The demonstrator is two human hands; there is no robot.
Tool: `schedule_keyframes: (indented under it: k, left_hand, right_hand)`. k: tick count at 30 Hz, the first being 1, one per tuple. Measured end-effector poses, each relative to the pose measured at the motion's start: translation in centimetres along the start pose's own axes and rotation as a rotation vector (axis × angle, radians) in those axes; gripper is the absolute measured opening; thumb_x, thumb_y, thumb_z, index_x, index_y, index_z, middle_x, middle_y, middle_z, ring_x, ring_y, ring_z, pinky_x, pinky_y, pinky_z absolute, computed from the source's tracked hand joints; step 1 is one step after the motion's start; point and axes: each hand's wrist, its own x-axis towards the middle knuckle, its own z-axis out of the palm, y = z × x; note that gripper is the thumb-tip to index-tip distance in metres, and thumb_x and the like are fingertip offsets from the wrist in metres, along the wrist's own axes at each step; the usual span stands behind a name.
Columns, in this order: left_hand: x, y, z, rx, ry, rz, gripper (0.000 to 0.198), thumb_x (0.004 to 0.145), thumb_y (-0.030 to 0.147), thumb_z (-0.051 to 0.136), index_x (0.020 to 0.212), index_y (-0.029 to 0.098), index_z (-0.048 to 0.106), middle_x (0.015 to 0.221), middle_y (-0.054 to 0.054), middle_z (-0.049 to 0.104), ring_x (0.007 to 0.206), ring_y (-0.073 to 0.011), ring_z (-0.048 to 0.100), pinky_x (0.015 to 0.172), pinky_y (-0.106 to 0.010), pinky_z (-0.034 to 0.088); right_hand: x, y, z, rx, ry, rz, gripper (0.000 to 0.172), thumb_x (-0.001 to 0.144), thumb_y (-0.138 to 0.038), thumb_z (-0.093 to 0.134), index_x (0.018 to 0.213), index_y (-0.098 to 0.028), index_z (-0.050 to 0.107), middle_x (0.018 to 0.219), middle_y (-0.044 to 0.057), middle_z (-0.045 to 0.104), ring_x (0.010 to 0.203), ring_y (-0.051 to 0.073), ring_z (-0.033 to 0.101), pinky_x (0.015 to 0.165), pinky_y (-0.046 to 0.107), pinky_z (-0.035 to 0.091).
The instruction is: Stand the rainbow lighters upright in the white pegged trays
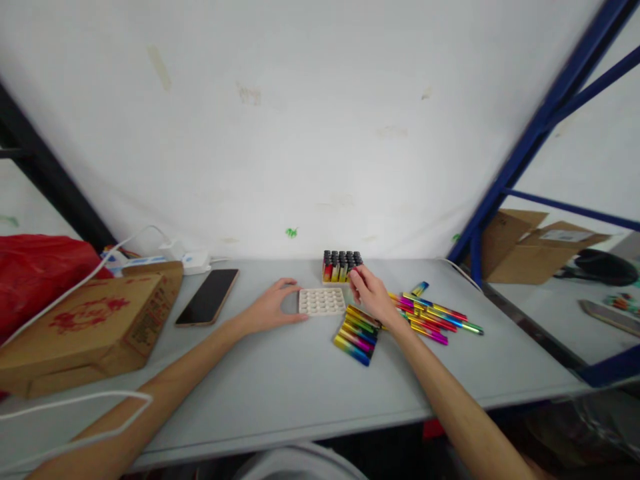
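Two hands: both are reaching forward over the grey table [280, 393] on bare forearms; they are working near each other, with a white tray [322, 301] lying between them.
Left hand [273, 308]: it is lying flat and released, palm down; its fingertips are touching the left edge of the white tray and are grasping nothing.
Tray: the white tray is lying flat near the middle of the table and showing rows of round, empty pockets; it is sitting just in front of the standing lighters [340, 265].
Right hand [370, 293]: it is hovering by the tray's far right corner, fingers curling toward the standing lighters; whether they are pinching one I cannot tell, since the fingertips are blurring into the dark caps.
Block: the standing lighters are packed upright in a tight block, dark caps up, close to the white wall [320, 133].
Sorted ones: a row of lighters [356, 331] in rainbow colours is lying side by side just beside the right wrist, near the tray's front right corner.
Unsorted ones: loose lighters [435, 315] are lying scattered in a heap to the right of the right hand.
Left side: a phone [207, 297] is lying with its dark screen up beside a cardboard box [85, 327]; a red bag [35, 273] is bulging behind the box; a white cable [75, 402] is trailing near the front edge.
Right side: a blue rack [540, 127] is rising beside the table's far right corner.
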Motion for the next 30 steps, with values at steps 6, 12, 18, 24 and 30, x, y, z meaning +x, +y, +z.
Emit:
schedule_keyframes:
  k: [6,12,18,24,30]
  left_hand:
    - [0.2,0.9,0.8,0.010,0.021,0.003,0.080,0.089,0.079,0.087,0.144,0.022,0.078,0.160,-0.018,0.066,0.143,-0.0410,0.071,0.133,-0.055,0.054]
    - [0.2,1.6,1.0,-0.010,0.024,-0.019,0.082,0.089,0.076,0.088,0.150,0.023,0.077,0.161,-0.018,0.067,0.146,-0.0417,0.069,0.134,-0.057,0.052]
    - [0.5,1.3,1.0,-0.037,0.029,-0.036,0.079,0.084,0.075,0.093,0.144,0.025,0.081,0.159,-0.017,0.069,0.145,-0.0419,0.070,0.132,-0.058,0.054]
    - [0.5,1.1,1.0,-0.054,0.023,-0.036,0.082,0.084,0.074,0.094,0.147,0.023,0.080,0.162,-0.018,0.067,0.148,-0.0414,0.069,0.135,-0.057,0.050]
    - [0.4,1.1,1.0,-0.060,0.027,-0.032,0.084,0.085,0.078,0.093,0.149,0.025,0.079,0.159,-0.017,0.069,0.144,-0.0418,0.070,0.133,-0.057,0.053]
  right_hand:
    - [2.0,-2.5,0.5,-0.077,-0.201,-0.224,0.054,0.117,-0.066,0.058,0.087,-0.023,0.073,0.089,0.006,0.074,0.089,0.022,0.068,0.084,0.033,0.052]
    - [5.2,-3.9,3.5,-0.159,-0.305,-0.212,0.038,0.117,-0.044,0.068,0.086,-0.022,0.073,0.080,0.001,0.077,0.074,0.018,0.066,0.073,0.028,0.043]
    - [5.5,-1.8,4.9,-0.265,-0.348,-0.208,0.031,0.118,-0.036,0.067,0.090,-0.023,0.072,0.075,0.001,0.072,0.074,0.020,0.066,0.073,0.029,0.043]
    - [5.3,-0.7,4.6,-0.251,-0.327,-0.261,0.030,0.119,-0.036,0.066,0.091,-0.023,0.070,0.084,0.002,0.074,0.078,0.020,0.068,0.078,0.029,0.046]
    - [5.4,-0.9,5.3,-0.260,-0.368,-0.280,0.028,0.120,-0.036,0.064,0.098,-0.022,0.072,0.087,0.002,0.075,0.083,0.020,0.069,0.080,0.028,0.046]
